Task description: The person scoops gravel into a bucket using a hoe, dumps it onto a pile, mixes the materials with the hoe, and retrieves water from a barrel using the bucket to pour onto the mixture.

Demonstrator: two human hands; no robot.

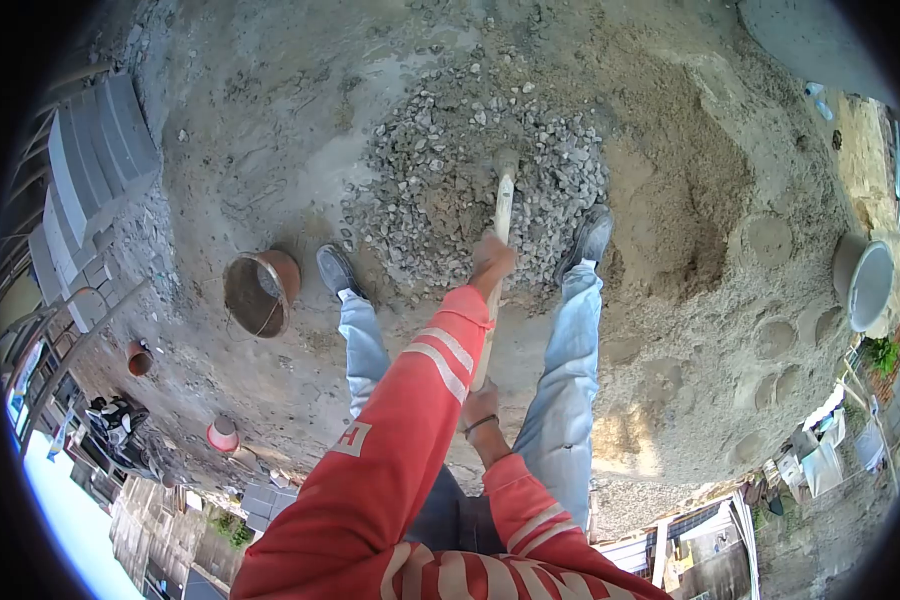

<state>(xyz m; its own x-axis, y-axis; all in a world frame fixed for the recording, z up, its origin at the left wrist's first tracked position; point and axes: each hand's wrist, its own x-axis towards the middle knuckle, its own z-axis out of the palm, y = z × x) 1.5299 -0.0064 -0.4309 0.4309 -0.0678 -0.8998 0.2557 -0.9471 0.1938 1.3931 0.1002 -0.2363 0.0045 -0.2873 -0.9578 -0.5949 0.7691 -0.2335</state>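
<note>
Ground [260,150], grey-brown and scuffed, runs out on every side of the gravel heap [565,150], and that heap is where the action is. Along its right flank, a broad bank of damp sand [690,190]! Straddling the near side of the heap, here's our person, red sleeves [360,460] ringed with pale stripes, faded jeans [568,360] below. Well off to the heap's left, a stack of grey blocks [95,150]. Buckets next: an orange-brown bucket [289,272] left of the heap and a little nearer us, a pale bucket [847,262] far out to its right, and a small red pail [223,435] well back on the near left. Now the long-handled tool: its wooden handle [503,215] reaches from the near side into the middle of the heap, the head sunk among the stones, so I can't make out its shape. Left shoe [337,270] just beside the heap's left edge, right shoe [591,236] against its right edge. And the hands, both wrapped round that handle, one apart from the other: left hand [492,258] at the heap's near edge, right hand [480,404] farther back from it, a dark wristband [482,424] showing.
</note>
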